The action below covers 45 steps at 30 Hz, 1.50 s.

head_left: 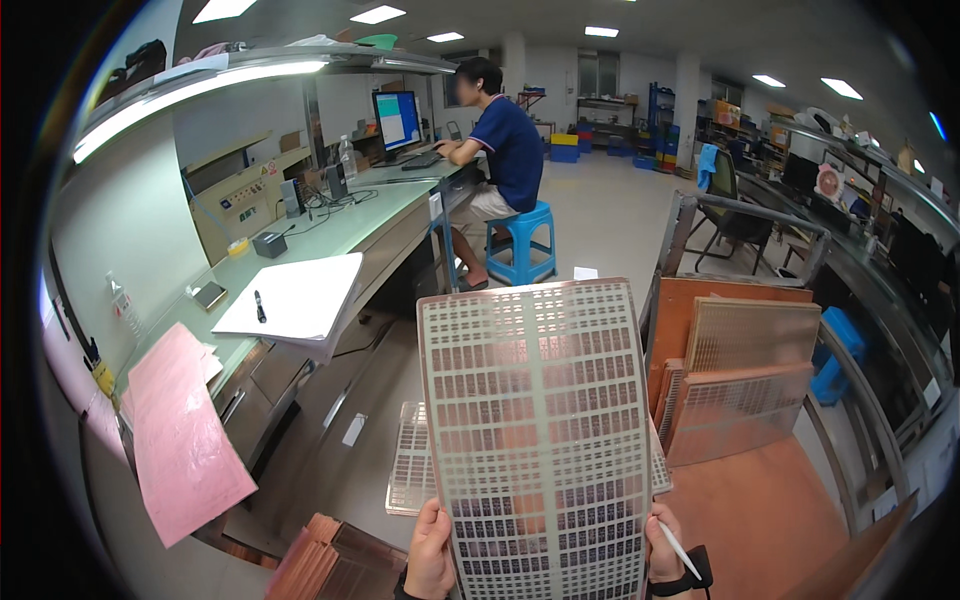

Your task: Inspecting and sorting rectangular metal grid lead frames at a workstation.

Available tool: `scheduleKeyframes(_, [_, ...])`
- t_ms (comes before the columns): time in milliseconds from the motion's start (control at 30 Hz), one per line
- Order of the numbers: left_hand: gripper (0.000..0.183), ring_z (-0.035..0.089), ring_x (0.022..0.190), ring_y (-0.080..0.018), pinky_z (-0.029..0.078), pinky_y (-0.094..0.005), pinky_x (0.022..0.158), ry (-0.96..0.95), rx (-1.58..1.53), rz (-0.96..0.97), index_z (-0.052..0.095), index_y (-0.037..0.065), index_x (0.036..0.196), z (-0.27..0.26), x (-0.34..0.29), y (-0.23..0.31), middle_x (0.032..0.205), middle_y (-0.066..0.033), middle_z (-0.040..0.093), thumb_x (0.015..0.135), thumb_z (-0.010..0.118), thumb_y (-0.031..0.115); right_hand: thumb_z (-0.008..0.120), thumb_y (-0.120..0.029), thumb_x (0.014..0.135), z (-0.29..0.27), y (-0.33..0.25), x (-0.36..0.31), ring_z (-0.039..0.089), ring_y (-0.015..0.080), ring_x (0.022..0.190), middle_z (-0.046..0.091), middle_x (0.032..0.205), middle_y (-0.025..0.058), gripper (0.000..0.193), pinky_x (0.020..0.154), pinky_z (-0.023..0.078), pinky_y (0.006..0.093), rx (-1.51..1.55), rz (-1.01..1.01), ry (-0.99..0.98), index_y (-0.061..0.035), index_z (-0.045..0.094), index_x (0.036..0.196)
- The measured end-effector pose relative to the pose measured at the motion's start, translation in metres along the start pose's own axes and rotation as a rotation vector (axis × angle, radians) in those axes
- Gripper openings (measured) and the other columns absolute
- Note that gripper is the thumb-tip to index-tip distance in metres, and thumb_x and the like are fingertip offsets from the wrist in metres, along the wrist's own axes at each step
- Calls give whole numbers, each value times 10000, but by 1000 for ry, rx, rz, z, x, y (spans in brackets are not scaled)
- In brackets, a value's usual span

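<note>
A large rectangular circuit board panel, with a grid of small repeated units and a pale strip down its middle, stands tilted up in front of me. My left hand is closed on its left edge near the bottom. On the opposite edge, my right hand grips the panel and also carries a slim white pen-like stick. Fingers behind the panel are hidden. Another similar panel shows partly behind it at the left.
Copper-coloured panels lean in an orange-based rack at right; more panel edges stand at lower left. A glass-topped bench holds white papers, pink sheets and a monitor. A person sits there on a blue stool.
</note>
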<state>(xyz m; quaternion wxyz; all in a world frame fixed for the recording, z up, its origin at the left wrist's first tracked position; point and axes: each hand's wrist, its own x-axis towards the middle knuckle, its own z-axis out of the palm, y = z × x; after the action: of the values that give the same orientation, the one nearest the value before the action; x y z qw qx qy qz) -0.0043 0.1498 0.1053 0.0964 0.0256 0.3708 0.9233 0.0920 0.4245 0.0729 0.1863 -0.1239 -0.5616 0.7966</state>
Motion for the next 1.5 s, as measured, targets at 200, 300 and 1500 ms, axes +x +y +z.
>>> scheduleKeyframes(200, [228, 587, 992, -197, 489, -335, 868, -15, 29, 45, 467, 24, 1138, 1, -1, 4, 1117, -114, 584, 951, 450, 153, 549, -289, 919, 3, -9, 9, 469, 60, 618, 555, 718, 4, 303, 567, 386, 199, 103, -79, -32, 13, 583, 917])
scheduleKeyframes(300, [246, 586, 992, -193, 489, -336, 869, -8, 47, 83, 456, 17, 1148, 11, 0, 13, 1118, -114, 579, 949, 463, 162, 593, -312, 893, -5, -9, 21, 530, 97, 785, 588, 841, 36, 339, 714, 428, 224, -69, -140, -52, 27, 588, 903])
scheduleKeyframes(1500, [362, 566, 1071, -210, 515, -348, 885, -209, -245, -57, 342, 24, 1320, 23, 31, 45, 1225, -135, 520, 986, 339, 165, 338, -230, 983, 97, -78, 102, 627, 79, 880, 608, 1060, 68, 348, 725, 563, 189, 365, -50, -294, -55, 472, 1252])
